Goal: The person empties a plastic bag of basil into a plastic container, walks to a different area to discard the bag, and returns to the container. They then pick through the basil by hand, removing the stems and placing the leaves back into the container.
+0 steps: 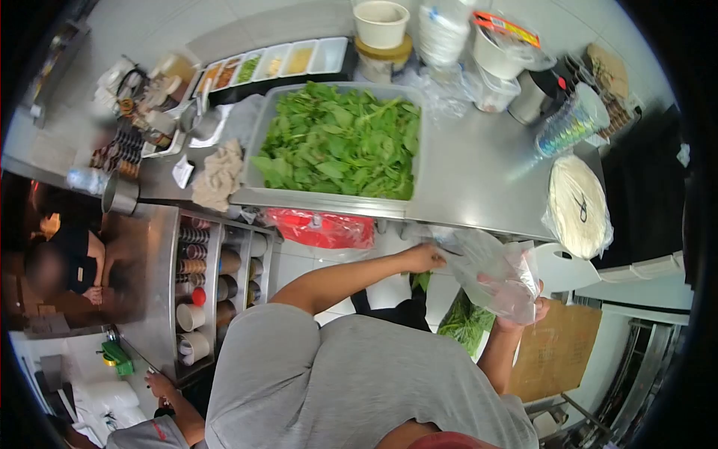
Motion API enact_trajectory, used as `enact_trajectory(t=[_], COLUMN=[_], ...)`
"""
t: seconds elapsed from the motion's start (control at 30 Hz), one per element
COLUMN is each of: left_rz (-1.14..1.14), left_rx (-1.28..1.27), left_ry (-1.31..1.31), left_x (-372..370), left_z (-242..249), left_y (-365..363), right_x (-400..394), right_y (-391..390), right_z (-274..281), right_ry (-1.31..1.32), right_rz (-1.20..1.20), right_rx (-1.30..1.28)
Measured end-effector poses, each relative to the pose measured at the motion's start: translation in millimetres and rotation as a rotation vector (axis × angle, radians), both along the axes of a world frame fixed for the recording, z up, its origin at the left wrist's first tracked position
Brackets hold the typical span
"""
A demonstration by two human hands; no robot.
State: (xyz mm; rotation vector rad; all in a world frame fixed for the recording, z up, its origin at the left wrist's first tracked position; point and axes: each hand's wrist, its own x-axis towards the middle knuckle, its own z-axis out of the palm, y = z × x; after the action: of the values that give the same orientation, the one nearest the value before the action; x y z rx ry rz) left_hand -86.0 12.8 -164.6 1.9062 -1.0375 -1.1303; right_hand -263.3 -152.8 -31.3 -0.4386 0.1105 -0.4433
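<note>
A clear plastic bag (479, 269) is stretched between my two hands, in front of the steel counter's edge. My left hand (423, 258) is closed on the bag's left edge, with the arm reaching across from the left. At the bag's right side, my right hand (529, 310) grips it lower down, fingers wrapped round the plastic. Some pinkish skin shows through the film. Beyond the bag, a large tub (254, 161) full of green leaves (340, 138) rests on the counter. More leafy greens (465, 323) in a bag lie below, close to my right forearm.
Topping trays (329, 56), a kettle (532, 96) and a wrapped round white stack (576, 206) stand on the counter (479, 183). A cloth (218, 176) lies left of the tub. Cardboard (557, 348) stands at right. Two other people (78, 258) are at left.
</note>
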Motion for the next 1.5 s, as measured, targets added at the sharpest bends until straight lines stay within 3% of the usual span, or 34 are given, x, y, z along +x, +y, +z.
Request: enact_trajectory(t=[0.1,0.17,0.27,0.33,0.37,0.43,0.53,0.6,0.7,0.83,0.93,1.03,1.13,1.2,1.3,1.4,1.5], left_rz=[-0.031,0.060,0.189,0.237,0.236,0.311,0.587,0.795,1.178,1.510,1.583,1.540,1.477,1.395,1.276,1.245,1.426], left_rx=[-0.244,-0.347,-0.612,-0.811,-0.899,-1.053,-1.227,-1.255,-1.125,-0.902,-0.745,-0.667,-0.607,-0.606,-0.437,-0.446,-0.547], left_ry=[0.431,0.476,0.166,0.378,0.756,1.120,0.984,0.797,0.490,0.190,-0.017,-0.104,-0.193,-0.229,-0.476,-0.432,-0.218], left_x=[6,9,29,35,36,39,52,60,70,73,73,73,77,82,88,94,98], left_z=[81,126,112,126,139,173,212,234,252,263,257,257,251,253,253,247,243], left_y=[56,86,131,151,160,168,162,152,138,130,137,135,129,126,129,139,160], right_x=[41,67,105,125,135,157,199,220,239,255,259,263,281,301,319,344,359], right_y=[29,55,81,86,85,78,58,50,46,22,5,14,68,104,140,144,142], right_z=[17,34,44,49,54,62,52,63,88,107,120,140,149,134,127,106,106], right_ry=[-0.157,-0.292,-0.323,-0.273,-0.255,-0.223,-0.233,-0.301,-0.232,-0.043,0.148,-0.201,-0.371,-0.377,-0.153,-0.152,-0.035], right_rz=[0.136,0.276,0.362,0.363,0.361,0.360,0.485,0.502,0.429,0.476,0.522,0.519,0.666,0.738,0.818,0.922,1.080], right_rx=[-0.046,-0.007,0.102,0.073,0.009,-0.123,-0.335,-0.635,-1.044,-1.612,-1.610,-1.434,-1.269,-1.252,-1.108,-0.976,-0.347])
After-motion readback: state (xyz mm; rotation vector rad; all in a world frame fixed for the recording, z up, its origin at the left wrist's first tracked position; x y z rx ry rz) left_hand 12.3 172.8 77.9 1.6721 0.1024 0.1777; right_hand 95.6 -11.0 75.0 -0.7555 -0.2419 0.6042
